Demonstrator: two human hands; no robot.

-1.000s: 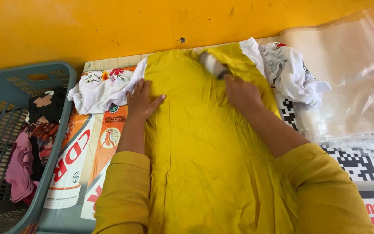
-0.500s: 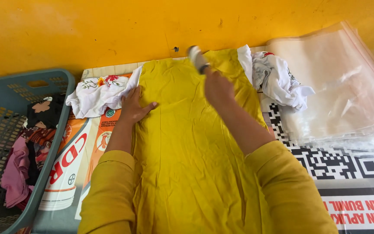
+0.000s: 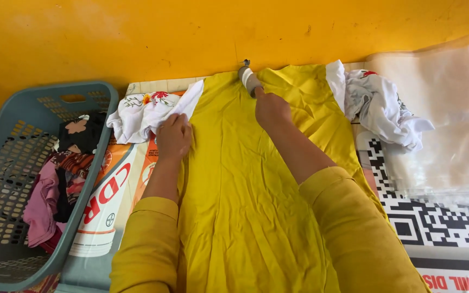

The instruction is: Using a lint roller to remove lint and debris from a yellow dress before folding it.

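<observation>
A yellow garment (image 3: 234,179) lies spread flat on a printed banner. My right hand (image 3: 270,108) grips a small grey-and-white handheld tool (image 3: 247,78) and holds its tip on the garment's top edge near the wall. My left hand (image 3: 173,137) presses down on the garment's left edge, fingers curled, right beside a white cloth with red floral embroidery (image 3: 145,111). Both my sleeves are yellow.
A grey-blue plastic laundry basket (image 3: 88,179) with pink and dark patterned clothes stands at the left. A crumpled white cloth (image 3: 384,108) lies right of the garment, with clear plastic bags (image 3: 451,125) beyond it. A yellow wall (image 3: 191,32) closes the far side.
My right hand moved the tool up the garment to its top edge. My left hand curled its fingers at the left edge. The view shifted slightly.
</observation>
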